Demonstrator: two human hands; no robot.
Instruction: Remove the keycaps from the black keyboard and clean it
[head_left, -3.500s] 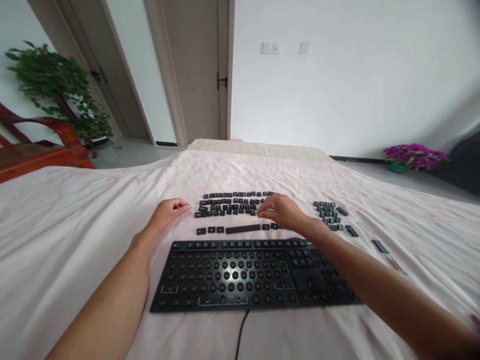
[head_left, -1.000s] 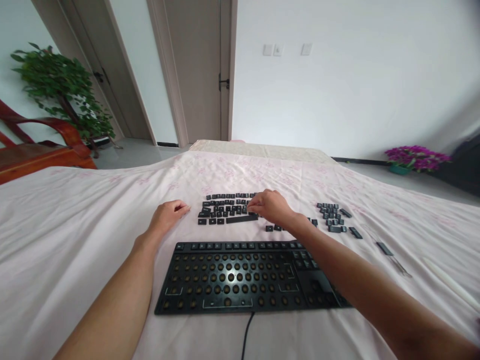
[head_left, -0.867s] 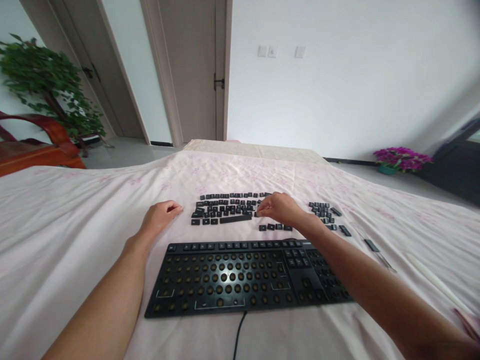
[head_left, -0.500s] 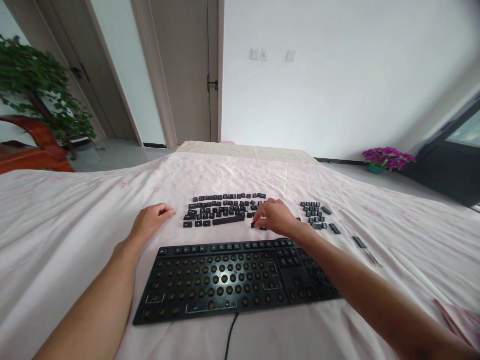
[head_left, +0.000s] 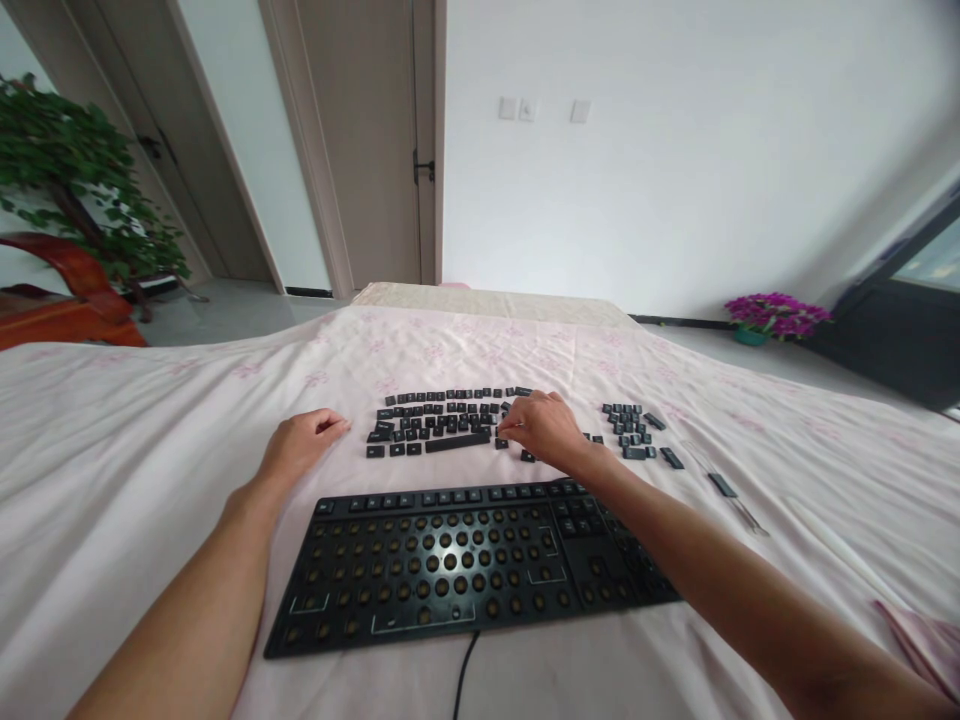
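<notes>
My right hand (head_left: 546, 432) reaches over the loose black keycaps, thumb and fingers pinched together. Whatever lies between its fingertips is too small to make out; a keycap (head_left: 502, 443) sits just under them. Rows of keycaps (head_left: 439, 422) and a long space bar key (head_left: 457, 442) spread to the left of this hand. On the cloth left of the rows, my left hand (head_left: 306, 443) rests loosely closed, holding nothing visible. Closer to me lies a black keyboard (head_left: 442, 570), its main key area stripped to round switch spots, with the top row of keys in place.
Right of my right hand is a smaller group of keycaps (head_left: 626, 425). Beyond it lies a wire keycap puller (head_left: 722, 486) with a dark handle. A flowered pink cloth (head_left: 150, 450) covers the surface. The keyboard cable (head_left: 465, 670) runs toward me.
My right hand has shifted slightly left and away from me, lifting off a keycap that now shows below the fingertips. My left hand stays where it was.
</notes>
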